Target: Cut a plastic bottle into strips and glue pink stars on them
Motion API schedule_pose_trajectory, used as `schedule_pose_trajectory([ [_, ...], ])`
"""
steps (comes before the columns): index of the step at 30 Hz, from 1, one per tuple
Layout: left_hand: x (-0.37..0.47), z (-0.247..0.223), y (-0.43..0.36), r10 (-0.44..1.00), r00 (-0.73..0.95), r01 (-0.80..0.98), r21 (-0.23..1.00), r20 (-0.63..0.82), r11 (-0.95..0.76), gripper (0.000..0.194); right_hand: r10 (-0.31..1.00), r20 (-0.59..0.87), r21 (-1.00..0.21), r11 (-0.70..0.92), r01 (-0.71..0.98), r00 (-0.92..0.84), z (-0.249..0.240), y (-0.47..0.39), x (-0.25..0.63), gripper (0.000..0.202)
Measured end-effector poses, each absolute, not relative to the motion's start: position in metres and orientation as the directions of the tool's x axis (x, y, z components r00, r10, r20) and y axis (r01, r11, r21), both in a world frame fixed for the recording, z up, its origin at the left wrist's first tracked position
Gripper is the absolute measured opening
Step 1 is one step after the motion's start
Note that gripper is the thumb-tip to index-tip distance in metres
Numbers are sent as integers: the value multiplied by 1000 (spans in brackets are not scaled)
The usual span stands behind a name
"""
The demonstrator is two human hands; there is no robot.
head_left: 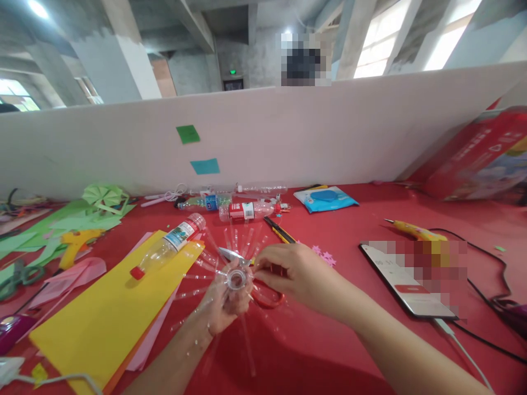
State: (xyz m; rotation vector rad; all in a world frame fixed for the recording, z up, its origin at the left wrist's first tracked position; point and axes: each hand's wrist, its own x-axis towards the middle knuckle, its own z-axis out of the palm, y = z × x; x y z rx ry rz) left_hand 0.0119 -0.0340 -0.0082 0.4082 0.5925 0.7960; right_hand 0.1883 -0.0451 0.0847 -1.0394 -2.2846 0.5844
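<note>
A clear plastic bottle top [236, 279], its side cut into many thin strips that fan outward, faces the camera with its neck. My left hand [228, 300] is wrapped round it from behind and below. At its right edge my right hand [284, 270] has fingers and thumb drawn together near a strip; what lies between the fingertips is too small to tell. Scissors with red handles [269, 299] lie beneath my right hand, their blades [233, 256] showing behind the bottle neck.
Yellow sheets [102, 312] and a bottle with a red cap [171, 244] lie left. More bottles [247, 210], a box cutter [280, 229] and blue wipes [325, 198] lie behind. A phone [407, 282] and a yellow glue gun [415, 230] are right. A white partition [263, 137] stands behind.
</note>
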Motion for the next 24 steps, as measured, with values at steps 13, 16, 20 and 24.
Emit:
schedule_pose_trajectory([
  [13,13,-13,-30,819,492,-580,589,-296,562,32,812,277,-469,580,666,-513,81,-56,178,8],
  [16,13,-15,-28,843,430,-605,590,-323,535,29,747,313,-326,664,673,-586,78,-61,177,5],
  [20,13,-17,-28,853,418,-602,607,-313,518,30,646,374,-52,731,681,-665,78,-66,178,14],
  [24,12,-17,-28,868,395,-580,652,-300,489,30,575,378,38,773,633,-725,85,-67,182,15],
])
